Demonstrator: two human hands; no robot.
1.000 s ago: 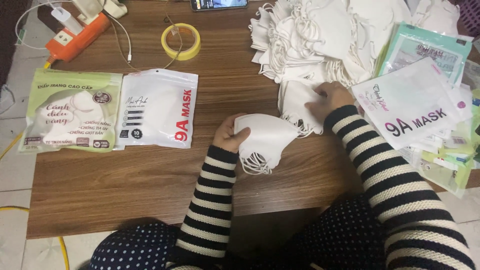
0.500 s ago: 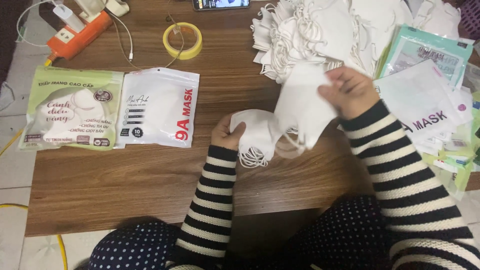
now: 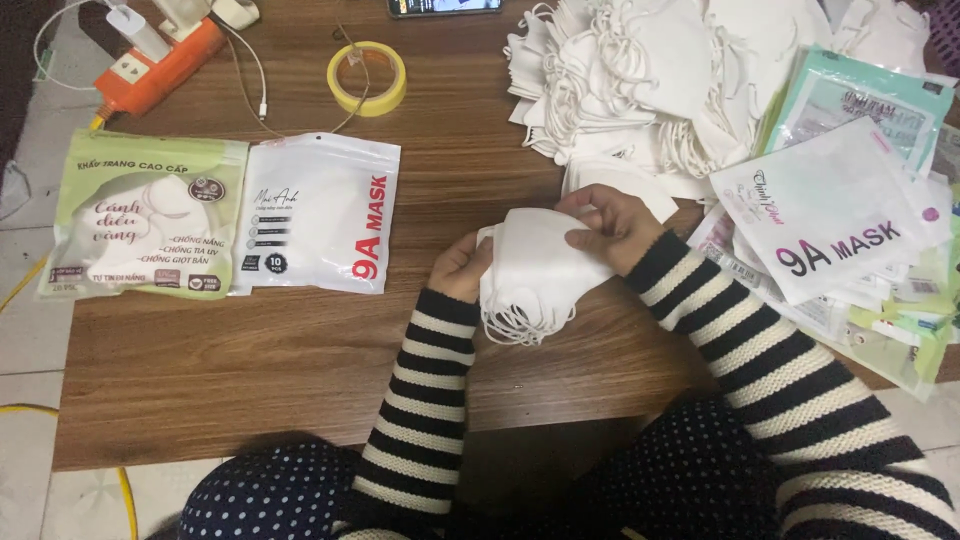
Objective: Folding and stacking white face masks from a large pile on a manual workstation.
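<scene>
My left hand (image 3: 462, 268) and my right hand (image 3: 612, 225) together hold a small stack of folded white face masks (image 3: 535, 270) just above the wooden table (image 3: 250, 370). The left hand grips the stack's left edge. On its upper right side the fingers of my right hand press. Thin ear loops hang out below the stack. A big loose pile of white masks (image 3: 660, 80) lies at the back right, just beyond my right hand. Both arms wear black-and-cream striped sleeves.
A white mask pouch (image 3: 320, 215) and a green one (image 3: 145, 215) lie flat at the left. Several more pouches (image 3: 840, 210) are heaped at the right edge. A yellow tape roll (image 3: 367, 78), an orange power strip (image 3: 160, 65) with cables and a phone (image 3: 445, 6) sit at the back.
My right hand took one mask from the pile at the right, carried it over and laid it onto the stack held by my left hand. Now both hands hold the stack.
</scene>
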